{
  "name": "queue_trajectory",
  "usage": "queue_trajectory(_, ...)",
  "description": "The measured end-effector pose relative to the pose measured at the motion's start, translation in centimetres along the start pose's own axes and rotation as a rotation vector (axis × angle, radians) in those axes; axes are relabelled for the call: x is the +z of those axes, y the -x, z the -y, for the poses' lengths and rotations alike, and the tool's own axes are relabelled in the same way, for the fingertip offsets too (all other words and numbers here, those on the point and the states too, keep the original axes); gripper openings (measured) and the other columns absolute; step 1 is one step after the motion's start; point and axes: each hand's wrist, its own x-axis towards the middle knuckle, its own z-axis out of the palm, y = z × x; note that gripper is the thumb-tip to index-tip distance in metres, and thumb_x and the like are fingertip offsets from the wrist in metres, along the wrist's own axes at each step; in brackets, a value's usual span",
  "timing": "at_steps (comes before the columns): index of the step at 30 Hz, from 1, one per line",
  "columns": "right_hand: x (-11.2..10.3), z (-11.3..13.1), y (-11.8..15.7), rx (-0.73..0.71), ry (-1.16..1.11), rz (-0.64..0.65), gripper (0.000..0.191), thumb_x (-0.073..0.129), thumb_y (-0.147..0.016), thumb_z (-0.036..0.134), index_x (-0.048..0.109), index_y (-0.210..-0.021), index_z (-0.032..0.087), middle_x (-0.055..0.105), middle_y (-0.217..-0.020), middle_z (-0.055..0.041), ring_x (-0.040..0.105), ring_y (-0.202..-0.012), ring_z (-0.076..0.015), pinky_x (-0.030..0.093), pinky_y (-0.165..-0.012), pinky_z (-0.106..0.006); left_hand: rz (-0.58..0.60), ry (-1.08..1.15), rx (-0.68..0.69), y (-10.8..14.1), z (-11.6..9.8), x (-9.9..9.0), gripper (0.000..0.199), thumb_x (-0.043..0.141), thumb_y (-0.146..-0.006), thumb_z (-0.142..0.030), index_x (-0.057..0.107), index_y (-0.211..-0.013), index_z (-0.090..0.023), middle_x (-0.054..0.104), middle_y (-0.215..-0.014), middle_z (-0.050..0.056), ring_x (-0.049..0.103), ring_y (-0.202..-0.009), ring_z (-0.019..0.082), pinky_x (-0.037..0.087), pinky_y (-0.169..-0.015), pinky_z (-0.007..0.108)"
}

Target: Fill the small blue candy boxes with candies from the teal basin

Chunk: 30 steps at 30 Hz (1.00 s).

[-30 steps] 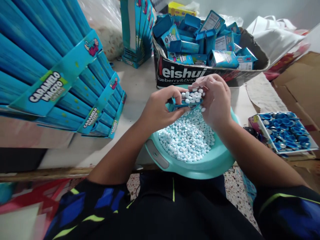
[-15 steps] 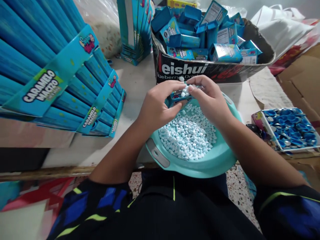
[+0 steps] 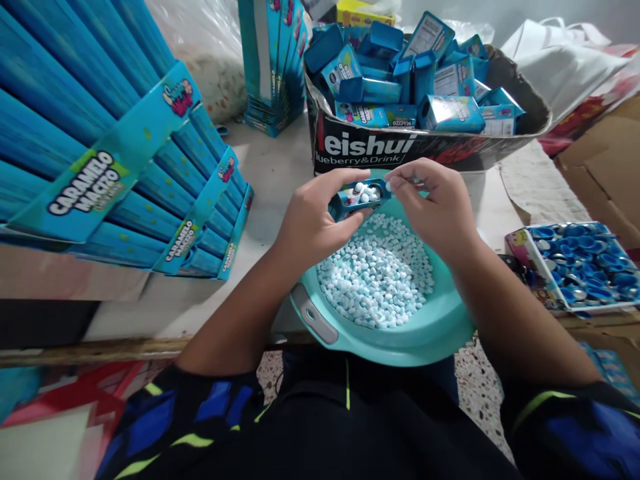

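Both hands' fingers pinch the small open box, lying crosswise, mouth up.

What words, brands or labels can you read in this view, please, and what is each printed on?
"CARAMELO MACIZO": band on the flat blue cartons, repeated on a lower band.
"eishui": black tray box, cut off at its left edge.
"lueberry&Drink": same box, beneath.
"MACIZO": one small box in the tray.
Print on the small box in the left hand, and the nutrition panels: too small to read.
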Motion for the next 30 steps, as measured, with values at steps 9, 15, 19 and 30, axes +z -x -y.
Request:
queue_trajectory(9, -0.22, 0.79, 0.03, -0.03, -0.012, 0.039, 0.015, 0.059, -0.095, 0.024, 0.074, -0.09, 0.022, 0.068, -0.092, -0.0034, 0.065, -0.091, -0.0196, 0.052, -0.082, -0.037, 0.043, 0.013, -0.035, 0.22, -0.2, -0.18, 0.042, 0.078, -0.09, -0.02, 0.07, -0.131, -0.023, 0.076, -0.13, 0.008, 0.072, -0.122, 0.027, 0.064, -0.103, 0.039)
queue_trajectory(15, -0.06, 0.68, 0.11, 0.009, -0.101, 0.052, 0.016, 0.064, -0.095, 0.031, 0.076, -0.089, 0.023, 0.066, -0.091, -0.0039, 0.063, -0.089, -0.0195, 0.054, -0.08, -0.037, 0.088, 0.003, 0.038, -0.08, 0.13, -0.16, 0.019, 0.076, -0.091, -0.019, 0.078, -0.11, -0.022, 0.077, -0.128, 0.008, 0.073, -0.121, 0.027, 0.061, -0.109, 0.046)
queue_trajectory(19, -0.3, 0.72, 0.05, 0.015, -0.169, 0.079, 0.029, 0.063, -0.1, 0.043, 0.08, -0.087, 0.023, 0.064, -0.09, -0.0046, 0.062, -0.092, -0.0197, 0.053, -0.084, -0.038, 0.088, -0.023, 0.079, -0.17, 0.27, -0.14, 0.024, 0.072, -0.093, -0.015, 0.077, -0.115, -0.022, 0.075, -0.13, 0.009, 0.071, -0.121, 0.026, 0.06, -0.108, 0.046)
queue_trajectory(30, -0.47, 0.71, 0.09, 0.061, -0.198, 0.095, 0.018, 0.066, -0.095, 0.035, 0.078, -0.094, 0.022, 0.07, -0.096, -0.0049, 0.065, -0.092, -0.0198, 0.054, -0.079, -0.035, 0.087, -0.041, 0.079, -0.11, 0.16, -0.22, 0.018, 0.07, -0.094, -0.012, 0.076, -0.108, -0.022, 0.073, -0.128, 0.009, 0.071, -0.121, 0.024, 0.061, -0.104, 0.042)
